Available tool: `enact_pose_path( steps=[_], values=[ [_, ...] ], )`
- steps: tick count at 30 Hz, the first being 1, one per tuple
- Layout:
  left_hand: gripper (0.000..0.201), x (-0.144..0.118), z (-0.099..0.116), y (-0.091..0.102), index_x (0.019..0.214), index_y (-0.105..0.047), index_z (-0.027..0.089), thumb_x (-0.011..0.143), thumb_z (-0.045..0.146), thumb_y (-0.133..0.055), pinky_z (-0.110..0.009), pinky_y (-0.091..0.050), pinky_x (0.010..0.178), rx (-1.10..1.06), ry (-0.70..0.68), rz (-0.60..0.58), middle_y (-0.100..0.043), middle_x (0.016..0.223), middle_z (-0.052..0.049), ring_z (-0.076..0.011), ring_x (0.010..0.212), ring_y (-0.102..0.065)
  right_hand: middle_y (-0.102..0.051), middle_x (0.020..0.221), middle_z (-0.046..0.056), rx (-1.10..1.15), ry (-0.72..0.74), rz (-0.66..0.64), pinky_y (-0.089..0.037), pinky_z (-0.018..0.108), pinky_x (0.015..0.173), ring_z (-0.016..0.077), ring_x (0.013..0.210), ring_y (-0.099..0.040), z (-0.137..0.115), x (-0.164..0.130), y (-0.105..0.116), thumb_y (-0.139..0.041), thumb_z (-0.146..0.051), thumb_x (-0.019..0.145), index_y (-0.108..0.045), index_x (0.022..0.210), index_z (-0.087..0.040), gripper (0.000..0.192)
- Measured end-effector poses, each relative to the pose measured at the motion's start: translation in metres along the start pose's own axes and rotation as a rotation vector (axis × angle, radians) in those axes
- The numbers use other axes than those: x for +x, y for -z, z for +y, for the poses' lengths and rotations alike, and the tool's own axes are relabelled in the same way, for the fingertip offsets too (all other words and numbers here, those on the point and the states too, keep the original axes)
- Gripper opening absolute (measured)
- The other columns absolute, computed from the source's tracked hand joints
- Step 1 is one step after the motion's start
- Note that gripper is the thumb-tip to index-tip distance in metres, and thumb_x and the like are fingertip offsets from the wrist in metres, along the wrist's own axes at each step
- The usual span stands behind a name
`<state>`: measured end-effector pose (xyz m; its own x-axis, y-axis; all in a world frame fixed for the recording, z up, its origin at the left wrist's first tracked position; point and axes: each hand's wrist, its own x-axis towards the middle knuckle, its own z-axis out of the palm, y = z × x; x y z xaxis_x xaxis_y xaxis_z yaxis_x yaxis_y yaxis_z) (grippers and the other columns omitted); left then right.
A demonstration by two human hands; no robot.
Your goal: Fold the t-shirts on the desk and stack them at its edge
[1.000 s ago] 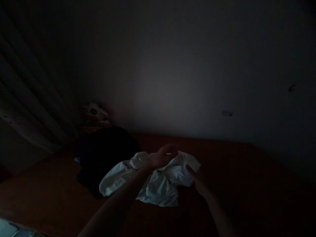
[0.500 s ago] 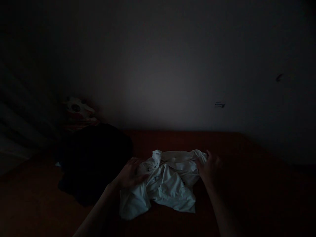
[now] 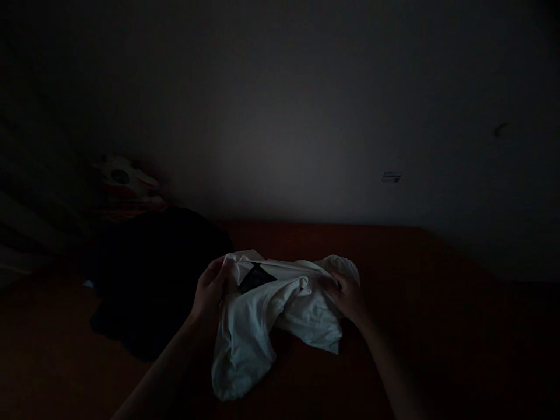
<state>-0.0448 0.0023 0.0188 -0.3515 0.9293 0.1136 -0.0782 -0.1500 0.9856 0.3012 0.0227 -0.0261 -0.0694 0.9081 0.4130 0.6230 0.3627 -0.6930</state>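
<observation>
The room is very dark. A crumpled white garment (image 3: 262, 315) is lifted off a dark red bed surface (image 3: 415, 303), with its lower part hanging down. My left hand (image 3: 210, 289) grips the garment's left upper edge. At the right upper edge my right hand (image 3: 345, 294) is closed on the cloth. Between the hands the garment's top edge is stretched, with a dark opening showing in it.
A heap of dark clothing (image 3: 153, 274) lies on the bed to the left of the garment. Behind it, in the corner, sits a pale object with red parts (image 3: 125, 181). A plain wall (image 3: 306, 116) rises just behind the bed.
Both hands went from resting on the crumpled garment to gripping its upper edge and lifting it. The garment now hangs between them instead of lying on the bed.
</observation>
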Motion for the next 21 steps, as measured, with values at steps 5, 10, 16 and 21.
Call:
enact_pose_path(
  steps=[5,10,16,21],
  values=[
    [0.029,0.0,-0.01,0.009,0.109,-0.062,0.021,0.089,0.042,-0.064,-0.035,-0.053,0.087,0.542,-0.583,0.022,-0.068,0.109,-0.009,-0.0216,0.099,-0.065,-0.074,0.101,0.012,-0.07,0.067,0.287,-0.052,0.047,0.089,0.0301,0.097,-0.068,0.008,0.003,0.004,-0.055,-0.059,0.092,-0.07,0.102,-0.022,0.041],
    [0.021,-0.029,0.011,-0.001,0.105,-0.063,0.021,0.089,0.034,-0.065,-0.035,-0.055,0.084,0.823,-0.935,-0.613,-0.069,0.102,-0.009,-0.0229,0.096,-0.066,-0.068,0.12,0.011,-0.142,0.277,0.072,-0.044,0.05,0.103,0.0308,0.115,-0.061,-0.013,-0.005,0.003,-0.066,-0.059,0.087,-0.065,0.12,-0.025,0.047],
    [0.078,-0.043,0.014,-0.01,0.131,-0.06,0.021,0.067,0.061,-0.077,-0.05,-0.05,0.101,1.01,-0.833,-0.966,-0.066,0.127,-0.013,-0.0364,0.111,-0.063,-0.067,0.118,0.01,-0.216,0.287,-0.192,-0.045,0.049,0.1,0.0314,0.113,-0.06,-0.029,-0.012,0.0,-0.081,-0.061,0.073,-0.066,0.122,-0.026,0.062],
    [0.07,-0.035,-0.002,-0.007,0.145,-0.052,0.02,0.079,0.036,-0.072,-0.048,-0.046,0.111,1.002,-0.773,-0.939,-0.058,0.143,-0.014,-0.0337,0.127,-0.056,-0.073,0.098,0.008,-0.098,0.167,-0.17,-0.051,0.041,0.087,0.0264,0.095,-0.067,-0.017,-0.008,-0.006,-0.07,-0.042,0.083,-0.073,0.097,-0.023,0.023]
  ],
)
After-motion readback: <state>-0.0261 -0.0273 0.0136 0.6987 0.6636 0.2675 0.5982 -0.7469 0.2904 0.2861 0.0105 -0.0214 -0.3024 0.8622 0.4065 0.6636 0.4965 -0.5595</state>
